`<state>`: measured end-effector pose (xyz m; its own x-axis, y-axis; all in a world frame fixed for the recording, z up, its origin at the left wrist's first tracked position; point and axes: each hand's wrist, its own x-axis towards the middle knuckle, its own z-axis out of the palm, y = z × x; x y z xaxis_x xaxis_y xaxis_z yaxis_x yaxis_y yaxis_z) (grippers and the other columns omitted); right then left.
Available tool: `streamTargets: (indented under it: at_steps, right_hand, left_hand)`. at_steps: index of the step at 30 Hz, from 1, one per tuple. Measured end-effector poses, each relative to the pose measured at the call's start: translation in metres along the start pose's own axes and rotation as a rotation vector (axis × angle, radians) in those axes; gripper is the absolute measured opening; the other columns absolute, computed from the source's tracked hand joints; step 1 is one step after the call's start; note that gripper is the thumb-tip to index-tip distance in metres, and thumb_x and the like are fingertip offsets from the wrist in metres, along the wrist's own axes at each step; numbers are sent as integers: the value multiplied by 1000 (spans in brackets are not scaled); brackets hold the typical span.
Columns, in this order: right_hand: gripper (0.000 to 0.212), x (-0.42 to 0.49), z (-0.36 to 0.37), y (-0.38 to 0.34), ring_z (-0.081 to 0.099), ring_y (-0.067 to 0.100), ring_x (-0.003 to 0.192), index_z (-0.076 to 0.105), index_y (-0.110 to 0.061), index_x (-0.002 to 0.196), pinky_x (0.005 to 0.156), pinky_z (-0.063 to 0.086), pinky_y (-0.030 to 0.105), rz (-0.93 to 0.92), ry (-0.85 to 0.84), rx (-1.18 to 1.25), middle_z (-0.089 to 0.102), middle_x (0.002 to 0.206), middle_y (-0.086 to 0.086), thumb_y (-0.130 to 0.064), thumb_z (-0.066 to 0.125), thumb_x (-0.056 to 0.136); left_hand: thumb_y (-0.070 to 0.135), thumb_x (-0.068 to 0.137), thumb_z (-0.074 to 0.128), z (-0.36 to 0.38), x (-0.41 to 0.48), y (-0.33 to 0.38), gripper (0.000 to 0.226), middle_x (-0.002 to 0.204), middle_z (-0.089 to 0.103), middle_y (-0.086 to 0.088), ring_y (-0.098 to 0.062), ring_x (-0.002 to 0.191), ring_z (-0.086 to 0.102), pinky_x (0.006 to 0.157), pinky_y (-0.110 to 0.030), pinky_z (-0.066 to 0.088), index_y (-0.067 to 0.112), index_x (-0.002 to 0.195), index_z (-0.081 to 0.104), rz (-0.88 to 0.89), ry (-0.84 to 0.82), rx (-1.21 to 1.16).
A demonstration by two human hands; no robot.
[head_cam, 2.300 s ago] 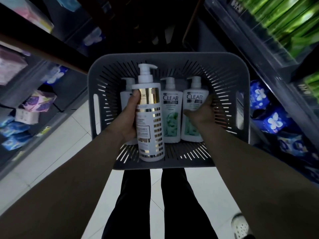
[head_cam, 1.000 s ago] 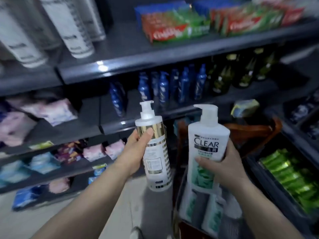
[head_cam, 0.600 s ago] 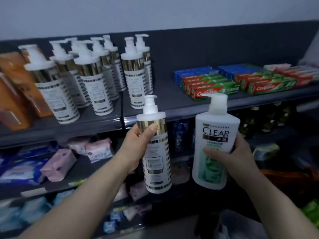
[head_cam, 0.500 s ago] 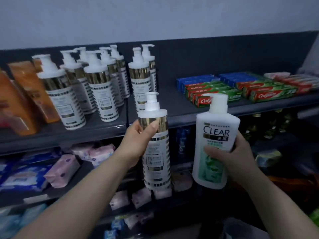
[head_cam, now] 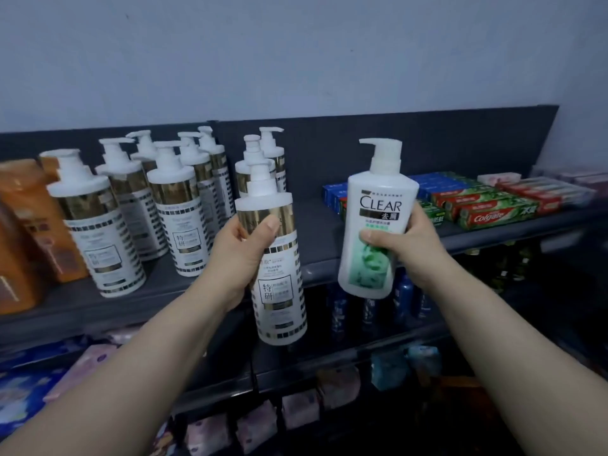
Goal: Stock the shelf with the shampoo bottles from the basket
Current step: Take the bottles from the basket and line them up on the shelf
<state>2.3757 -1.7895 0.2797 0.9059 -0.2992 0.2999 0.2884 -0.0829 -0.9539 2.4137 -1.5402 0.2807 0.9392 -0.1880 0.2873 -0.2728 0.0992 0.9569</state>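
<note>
L hand [head_cam: 240, 255] grips tall white pump bottle w/ gold band [head_cam: 279, 291]; R hand [head_cam: 411, 245] grips white CLEAR pump bottle w/ green label [head_cam: 371, 225]. Both upright, in front of dark grey shelf [head_cam: 317, 245] front edge, mid-span. Matching gold-band bottles [head_cam: 177, 209] stand toward shelf's left end, toothpaste boxes [head_cam: 493, 212] at right end.

The 2 held bottles are smooth plastic: the striped bottle [head_cam: 279, 291] white with a shiny gold metallic band, the CLEAR bottle [head_cam: 378, 205] glossy white. The shelf [head_cam: 316, 232] looks matt dark-grey metal. The toothpaste boxes [head_cam: 493, 216] are glossy card.
</note>
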Motion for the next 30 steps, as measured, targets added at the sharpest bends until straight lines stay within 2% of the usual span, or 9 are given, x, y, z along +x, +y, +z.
streamTargets:
  at_steps: [4, 7, 13, 21, 23, 25, 27, 28, 30]
  right_hand:
    - [66, 56, 13, 2, 68, 29, 93, 51, 4, 119, 80, 57, 45, -19, -76, 63, 69, 108, 17, 6, 81, 60]
    - [70, 90, 19, 13, 68, 25, 88, 50, 3, 119, 77, 58, 41, -7, -126, 87, 69, 104, 15, 2, 80, 56]
    - [58, 132, 29, 38, 69, 24, 91, 49, -7, 117, 78, 57, 40, 26, -253, 78, 69, 103, 11, 14, 73, 69]
    - [61, 152, 40, 51, 67, 20, 104, 49, -13, 126, 96, 50, 50, 73, -390, -61, 70, 113, 5, -2, 78, 73]
    - [82, 150, 34, 44, 57, 14, 120, 35, -24, 142, 105, 43, 46, 18, -379, -139, 58, 134, 0, -21, 81, 74]
    - [96, 137, 29, 22, 36, 5, 135, 17, -38, 149, 111, 32, 33, -139, -241, -266, 35, 152, -9, -41, 77, 75]
    - [85, 118, 31, -5, 36, -2, 134, 22, -38, 148, 110, 31, 26, -376, -158, -297, 38, 149, -11, -42, 72, 80]
    - [79, 109, 35, -19, 42, -2, 129, 28, -39, 145, 107, 36, 24, -441, -190, -299, 46, 142, -12, -44, 70, 79]
    - [77, 99, 44, -44, 55, 2, 116, 35, -39, 141, 98, 45, 25, -408, -356, -305, 58, 126, -12, -51, 68, 72]
  left_hand:
    - [61, 58, 71, 0, 25, 0, 60, 107, 72, -3, -23, 100, 69, 89, -45, 54, 27, 105, 61, 36, 7, 56]
    - [60, 58, 73, 3, 42, -1, 61, 109, 71, -5, -25, 102, 68, 93, -51, 52, 26, 107, 61, 36, 9, 55]
    - [56, 58, 74, 8, 64, -4, 63, 109, 71, -6, -25, 101, 69, 93, -52, 52, 25, 110, 59, 10, 5, 37]
    - [69, 52, 79, 12, 83, -10, 93, 114, 69, -11, -30, 106, 67, 95, -56, 49, 14, 123, 55, 15, -43, 49]
    - [69, 52, 79, 12, 84, -11, 94, 113, 69, -14, -33, 105, 66, 94, -57, 49, 10, 123, 56, 13, -64, 42]
    - [67, 54, 80, 12, 85, -11, 95, 114, 69, -14, -33, 106, 66, 94, -56, 50, 9, 124, 55, 9, -85, 28]
    - [65, 56, 80, 14, 88, -9, 96, 122, 65, -14, -32, 111, 64, 96, -56, 49, 11, 130, 50, 20, -100, 2]
    - [65, 57, 81, 17, 89, -8, 98, 126, 63, -14, -32, 114, 62, 96, -57, 48, 12, 133, 47, 28, -104, -10]
    - [62, 58, 82, 24, 92, -3, 102, 130, 59, -17, -35, 117, 60, 97, -59, 46, 11, 136, 42, 41, -127, -55]
